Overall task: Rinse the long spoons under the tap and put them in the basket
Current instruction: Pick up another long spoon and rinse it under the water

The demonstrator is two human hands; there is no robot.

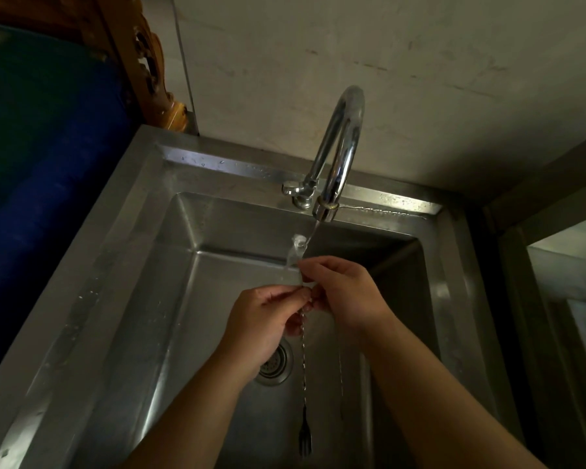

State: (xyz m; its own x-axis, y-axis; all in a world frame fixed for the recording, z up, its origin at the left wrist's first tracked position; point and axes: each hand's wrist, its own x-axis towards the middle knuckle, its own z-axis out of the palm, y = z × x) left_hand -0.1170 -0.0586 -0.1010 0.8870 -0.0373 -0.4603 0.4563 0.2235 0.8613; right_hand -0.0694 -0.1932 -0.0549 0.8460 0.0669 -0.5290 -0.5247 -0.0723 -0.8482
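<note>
A long twisted-stem bar spoon [304, 367] hangs over the steel sink [122, 299], its small fork end low near the front. Its bowl [296, 247] is up under the thin stream from the chrome tap [339, 147], and water splashes off it. My left hand [264, 326] pinches the stem just below the bowl. My right hand [342, 292] pinches the spoon close above that, fingers curled round it. A second thin stem [340, 377] shows faintly beside the first, below my right wrist. No basket is in view.
The drain strainer [274, 363] lies in the sink floor under my left wrist. A blue barrel [48, 164] stands left of the sink, with carved wood [149, 62] behind it. A steel counter edge [555, 265] runs along the right.
</note>
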